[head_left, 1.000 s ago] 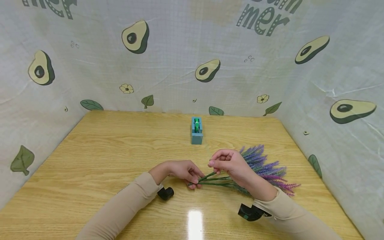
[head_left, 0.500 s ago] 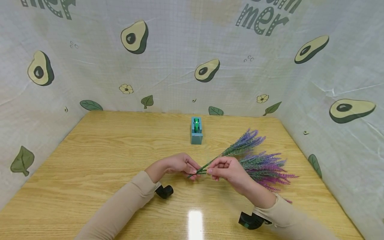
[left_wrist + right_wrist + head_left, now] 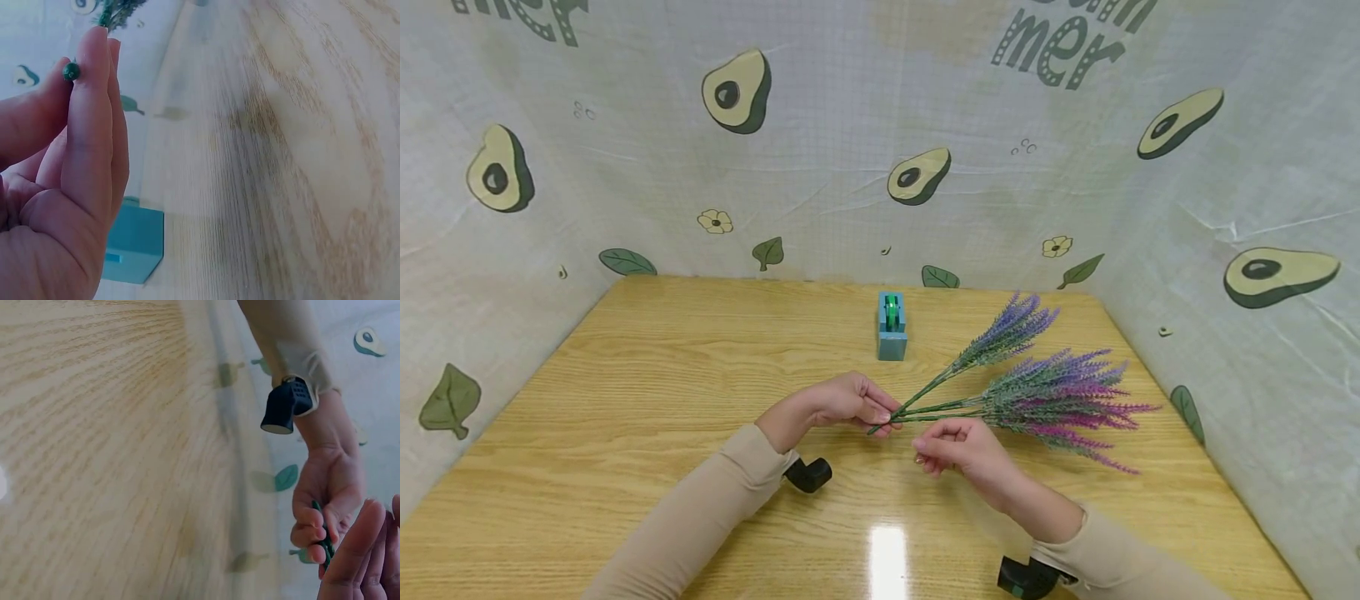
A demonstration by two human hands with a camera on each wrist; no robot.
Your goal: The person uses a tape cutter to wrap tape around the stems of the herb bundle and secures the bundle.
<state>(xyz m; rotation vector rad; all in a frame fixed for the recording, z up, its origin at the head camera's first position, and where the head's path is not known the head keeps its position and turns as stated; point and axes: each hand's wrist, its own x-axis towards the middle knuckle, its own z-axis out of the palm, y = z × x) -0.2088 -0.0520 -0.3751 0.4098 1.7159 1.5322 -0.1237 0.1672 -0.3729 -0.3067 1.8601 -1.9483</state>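
Note:
My left hand point(image 3: 852, 400) pinches the green stems of artificial lavender point(image 3: 1060, 392) between thumb and fingers. The purple and magenta flower heads fan out to the right, one sprig apart from the others. In the left wrist view, a round green stem end point(image 3: 71, 71) pokes out between thumb and index finger. Just below the stems, my right hand point(image 3: 973, 458) has loosely curled fingers, with nothing visible between them. The right wrist view shows its fingers point(image 3: 362, 550) close to the left hand and the green stems point(image 3: 325, 540).
A blue tape dispenser point(image 3: 892, 327) with a green roll stands behind the hands on the wooden table point(image 3: 715, 350). Avocado-printed cloth point(image 3: 835, 167) surrounds the back and sides of the table. Each wrist wears a small black camera point(image 3: 808, 475).
The left hand and lavender have risen slightly away from me, and the flower heads have spread apart. My right hand has moved from above the stems to below them, nearer me.

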